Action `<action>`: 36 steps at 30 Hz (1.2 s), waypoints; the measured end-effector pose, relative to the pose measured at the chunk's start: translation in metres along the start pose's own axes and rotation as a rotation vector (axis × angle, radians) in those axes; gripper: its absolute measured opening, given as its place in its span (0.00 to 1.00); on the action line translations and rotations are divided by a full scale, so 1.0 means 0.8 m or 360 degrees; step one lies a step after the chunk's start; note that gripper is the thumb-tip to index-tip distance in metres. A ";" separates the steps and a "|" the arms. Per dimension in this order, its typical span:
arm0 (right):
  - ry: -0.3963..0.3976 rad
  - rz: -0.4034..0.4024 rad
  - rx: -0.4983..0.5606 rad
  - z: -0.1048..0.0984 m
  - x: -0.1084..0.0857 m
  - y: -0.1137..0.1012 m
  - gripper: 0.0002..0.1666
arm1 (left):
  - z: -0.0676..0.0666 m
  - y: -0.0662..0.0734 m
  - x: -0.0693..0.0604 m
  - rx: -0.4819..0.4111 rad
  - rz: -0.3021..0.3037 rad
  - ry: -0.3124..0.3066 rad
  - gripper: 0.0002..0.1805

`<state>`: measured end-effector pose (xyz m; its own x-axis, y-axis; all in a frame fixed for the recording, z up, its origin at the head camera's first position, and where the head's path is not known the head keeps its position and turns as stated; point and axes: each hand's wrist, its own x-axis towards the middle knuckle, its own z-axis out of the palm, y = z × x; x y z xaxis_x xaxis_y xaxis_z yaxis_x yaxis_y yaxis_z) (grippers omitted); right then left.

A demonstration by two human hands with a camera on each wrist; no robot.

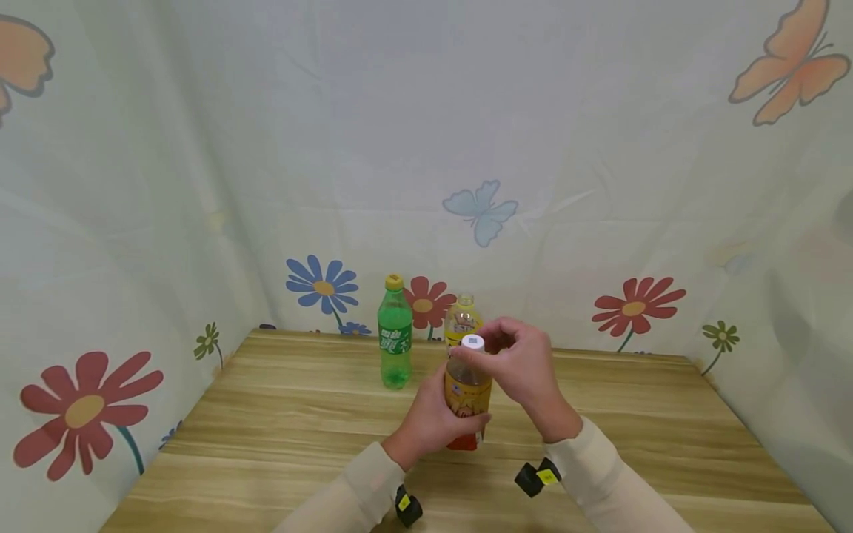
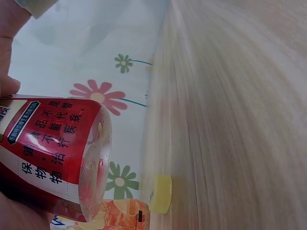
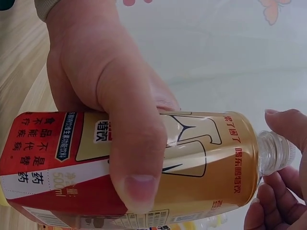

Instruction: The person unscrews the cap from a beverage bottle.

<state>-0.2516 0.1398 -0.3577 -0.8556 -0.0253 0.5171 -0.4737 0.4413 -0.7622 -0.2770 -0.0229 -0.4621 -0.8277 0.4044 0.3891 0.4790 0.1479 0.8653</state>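
In the head view, my left hand (image 1: 436,414) grips a drink bottle (image 1: 468,400) with a gold and red label round its middle. Its thumb lies across the label in the right wrist view. The base of this bottle (image 2: 53,153) hangs clear of the tabletop in the left wrist view. At the top, my right hand (image 1: 520,359) has its thumb and fingers curled round the white cap (image 1: 473,342). The clear bottle neck (image 3: 269,152) shows between the label and the right fingers; those fingers partly hide the cap.
A green soda bottle (image 1: 395,337) with a yellow cap stands at the back left. Behind the held bottle is an uncapped clear bottle (image 1: 464,314) with a yellow label. A loose yellow cap (image 2: 161,194) lies on the wooden table (image 1: 300,414). Printed curtains surround the table.
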 end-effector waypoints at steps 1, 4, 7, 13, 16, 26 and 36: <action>-0.0005 -0.0002 0.0003 0.000 0.000 0.000 0.20 | 0.000 0.000 0.000 -0.0001 -0.0001 0.0001 0.42; -0.0026 -0.0004 0.0034 -0.001 0.001 0.001 0.18 | 0.001 -0.001 0.001 -0.0011 0.0012 0.0001 0.42; -0.0052 -0.0006 0.0087 -0.001 0.003 0.003 0.17 | 0.001 -0.001 0.001 -0.0020 0.0024 0.0000 0.41; -0.0101 -0.0024 0.0172 -0.003 0.004 0.005 0.15 | 0.001 -0.001 0.001 -0.0017 0.0014 0.0001 0.41; -0.0129 -0.0028 0.0215 -0.003 0.004 0.006 0.15 | 0.002 -0.001 0.001 -0.0010 0.0012 0.0001 0.41; -0.0191 0.0048 0.0258 -0.002 0.007 0.009 0.15 | 0.001 0.000 -0.002 -0.0012 0.0017 -0.0004 0.40; -0.0239 -0.0019 0.0345 -0.005 0.007 0.011 0.13 | 0.002 0.000 -0.002 -0.0005 0.0023 0.0007 0.40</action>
<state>-0.2599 0.1471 -0.3597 -0.8633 -0.1693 0.4755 -0.5040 0.2381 -0.8302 -0.2754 -0.0224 -0.4629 -0.8221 0.4024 0.4028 0.4899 0.1396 0.8605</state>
